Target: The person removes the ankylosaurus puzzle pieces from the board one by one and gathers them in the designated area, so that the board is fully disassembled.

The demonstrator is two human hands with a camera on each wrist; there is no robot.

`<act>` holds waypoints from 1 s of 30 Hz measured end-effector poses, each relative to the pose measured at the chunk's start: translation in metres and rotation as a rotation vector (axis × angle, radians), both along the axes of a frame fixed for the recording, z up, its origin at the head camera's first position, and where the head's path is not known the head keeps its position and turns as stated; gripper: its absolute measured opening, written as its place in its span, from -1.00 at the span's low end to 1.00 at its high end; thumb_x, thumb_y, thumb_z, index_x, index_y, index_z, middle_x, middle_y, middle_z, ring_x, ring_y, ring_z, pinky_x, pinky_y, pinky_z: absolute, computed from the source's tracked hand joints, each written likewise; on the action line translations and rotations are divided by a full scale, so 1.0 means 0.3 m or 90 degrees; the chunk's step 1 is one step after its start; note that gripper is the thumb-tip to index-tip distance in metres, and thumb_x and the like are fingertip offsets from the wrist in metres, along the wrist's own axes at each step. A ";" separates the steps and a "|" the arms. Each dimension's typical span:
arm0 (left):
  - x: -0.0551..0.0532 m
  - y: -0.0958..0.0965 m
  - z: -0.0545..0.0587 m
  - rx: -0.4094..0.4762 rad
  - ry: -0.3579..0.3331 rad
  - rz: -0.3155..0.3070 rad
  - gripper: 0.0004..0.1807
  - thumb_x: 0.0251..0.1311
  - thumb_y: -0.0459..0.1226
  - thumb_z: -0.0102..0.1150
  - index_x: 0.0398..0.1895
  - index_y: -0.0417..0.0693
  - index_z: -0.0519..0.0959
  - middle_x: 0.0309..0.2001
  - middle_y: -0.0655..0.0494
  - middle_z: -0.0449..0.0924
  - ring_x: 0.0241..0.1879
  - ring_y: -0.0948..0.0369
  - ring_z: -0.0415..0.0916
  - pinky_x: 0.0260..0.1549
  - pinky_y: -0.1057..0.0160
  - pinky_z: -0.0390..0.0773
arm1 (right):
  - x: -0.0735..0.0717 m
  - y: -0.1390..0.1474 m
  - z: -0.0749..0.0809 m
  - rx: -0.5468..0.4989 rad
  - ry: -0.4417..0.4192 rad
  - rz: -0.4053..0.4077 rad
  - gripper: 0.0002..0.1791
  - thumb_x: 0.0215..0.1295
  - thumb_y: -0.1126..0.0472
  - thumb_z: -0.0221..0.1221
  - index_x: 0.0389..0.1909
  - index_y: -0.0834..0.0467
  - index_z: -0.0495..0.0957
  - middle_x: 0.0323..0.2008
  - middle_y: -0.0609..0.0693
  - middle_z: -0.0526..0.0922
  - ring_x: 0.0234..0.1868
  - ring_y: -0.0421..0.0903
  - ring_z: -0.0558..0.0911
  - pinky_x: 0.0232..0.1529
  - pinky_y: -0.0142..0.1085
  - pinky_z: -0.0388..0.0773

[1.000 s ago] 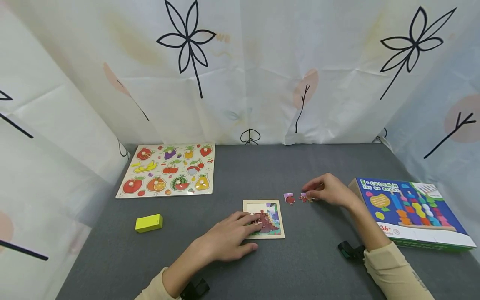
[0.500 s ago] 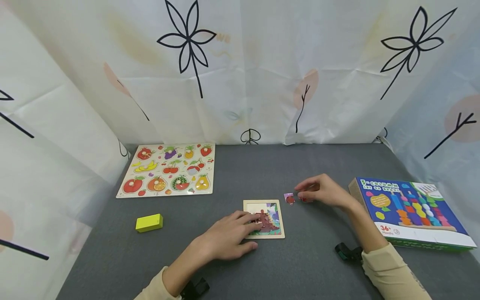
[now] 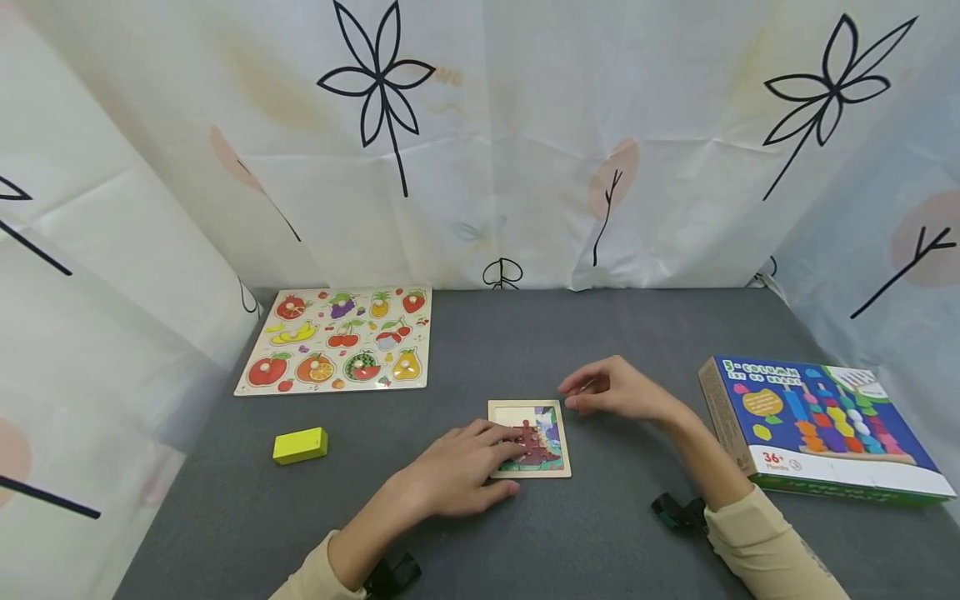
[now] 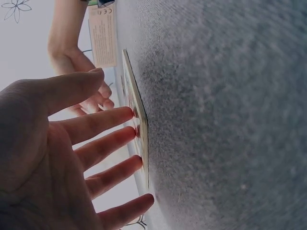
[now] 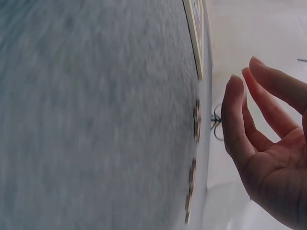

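A small jigsaw puzzle in a wooden frame (image 3: 534, 474) lies on the grey table, with a reddish-brown figure on its fitted pieces and a bare pale patch at its upper left. My left hand (image 3: 459, 477) rests on its left side, fingers spread and fingertips touching the puzzle. Just right of the frame hovers my right hand (image 3: 626, 393), fingers loosely bent with thumb apart and nothing between them. Beneath it, in the right wrist view, one loose puzzle piece (image 5: 197, 121) and some more pieces (image 5: 191, 186) lie on the table; the hand hides them in the head view.
A fruit peg board (image 3: 337, 342) lies at the back left, and a yellow block (image 3: 300, 446) sits in front of it. At the right is a blue toy box (image 3: 825, 417). White printed cloth (image 3: 525, 125) hangs around the table's back and sides.
My right hand has moved left from the farther loose pieces, over the nearer one and towards the frame. My left hand has stayed on the puzzle.
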State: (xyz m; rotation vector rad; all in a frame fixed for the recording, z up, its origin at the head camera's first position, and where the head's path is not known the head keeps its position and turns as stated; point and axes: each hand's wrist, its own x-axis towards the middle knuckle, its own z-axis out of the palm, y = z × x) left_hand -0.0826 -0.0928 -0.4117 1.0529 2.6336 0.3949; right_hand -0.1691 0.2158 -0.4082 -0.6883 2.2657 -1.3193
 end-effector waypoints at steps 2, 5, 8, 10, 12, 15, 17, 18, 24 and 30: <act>0.002 0.005 0.002 -0.005 0.006 -0.004 -0.44 0.56 0.09 0.19 0.52 0.17 0.55 0.57 0.25 0.45 0.52 0.15 0.38 0.44 -0.09 0.52 | 0.001 -0.019 -0.002 0.000 0.000 0.016 -0.69 0.49 0.33 0.33 0.11 0.45 0.70 -0.01 0.38 0.80 -0.18 -0.11 0.84 -0.09 -0.23 0.81; 0.005 0.012 0.002 -0.013 0.023 -0.014 -0.43 0.56 0.09 0.19 0.52 0.14 0.55 0.57 0.26 0.45 0.50 0.16 0.39 0.45 -0.08 0.51 | 0.000 -0.052 -0.005 0.005 -0.005 0.037 -0.72 0.48 0.33 0.34 0.08 0.43 0.72 -0.07 0.34 0.82 -0.20 -0.19 0.80 -0.13 -0.29 0.78; 0.010 0.018 0.003 -0.014 0.033 -0.027 -0.40 0.56 0.08 0.20 0.56 0.13 0.51 0.61 0.26 0.41 0.52 0.15 0.37 0.47 -0.08 0.49 | -0.004 -0.083 -0.009 0.022 -0.006 0.056 -0.75 0.46 0.32 0.35 0.04 0.40 0.75 -0.14 0.29 0.84 -0.23 -0.23 0.77 -0.16 -0.32 0.75; 0.013 0.021 0.004 -0.011 0.030 -0.036 -0.36 0.56 0.07 0.20 0.61 0.12 0.45 0.65 0.25 0.35 0.57 0.13 0.34 0.52 -0.09 0.44 | -0.008 -0.100 -0.016 0.032 -0.009 0.070 -0.76 0.45 0.33 0.35 0.02 0.39 0.76 -0.17 0.26 0.85 -0.24 -0.22 0.77 -0.17 -0.31 0.75; 0.016 0.025 0.004 -0.010 0.019 -0.039 -0.33 0.57 0.06 0.18 0.65 0.13 0.39 0.69 0.25 0.28 0.62 0.12 0.28 0.57 -0.10 0.37 | -0.012 -0.113 -0.022 0.043 -0.006 0.082 -0.77 0.44 0.34 0.36 0.00 0.39 0.76 -0.20 0.23 0.85 -0.26 -0.22 0.76 -0.19 -0.32 0.74; 0.017 0.028 -0.001 -0.011 0.004 -0.042 -0.30 0.57 0.06 0.18 0.69 0.15 0.34 0.73 0.26 0.21 0.67 0.13 0.22 0.61 -0.12 0.31 | -0.017 -0.127 -0.028 0.062 0.000 0.091 -0.80 0.40 0.35 0.37 -0.05 0.38 0.78 -0.26 0.20 0.85 -0.32 -0.23 0.73 -0.26 -0.36 0.70; 0.017 0.029 -0.004 -0.013 -0.002 -0.039 -0.29 0.56 0.07 0.18 0.69 0.18 0.33 0.73 0.28 0.20 0.68 0.14 0.20 0.60 -0.15 0.31 | -0.018 -0.135 -0.028 0.076 0.007 0.095 -0.82 0.38 0.35 0.39 -0.08 0.36 0.79 -0.32 0.17 0.84 -0.37 -0.26 0.69 -0.31 -0.40 0.65; 0.017 0.029 -0.005 -0.014 -0.005 -0.038 -0.29 0.56 0.07 0.18 0.69 0.19 0.32 0.73 0.29 0.20 0.68 0.15 0.19 0.60 -0.16 0.30 | -0.019 -0.138 -0.028 0.083 0.011 0.096 -0.84 0.36 0.36 0.39 -0.10 0.35 0.80 -0.34 0.15 0.83 -0.39 -0.26 0.67 -0.33 -0.41 0.63; 0.018 0.031 -0.006 -0.018 -0.001 -0.033 -0.29 0.56 0.08 0.18 0.69 0.22 0.32 0.72 0.31 0.21 0.67 0.17 0.19 0.59 -0.18 0.32 | -0.010 -0.156 -0.021 0.122 0.048 0.094 -0.91 0.31 0.40 0.40 -0.19 0.28 0.81 -0.44 0.02 0.75 -0.45 -0.29 0.57 -0.40 -0.46 0.51; 0.022 0.035 -0.007 -0.021 0.019 -0.033 -0.31 0.55 0.08 0.19 0.67 0.22 0.36 0.70 0.30 0.26 0.66 0.16 0.22 0.56 -0.19 0.36 | 0.006 -0.164 -0.020 0.154 0.105 0.080 -0.92 0.29 0.38 0.44 -0.22 0.22 0.82 -0.34 0.00 0.74 -0.40 -0.32 0.56 -0.35 -0.46 0.52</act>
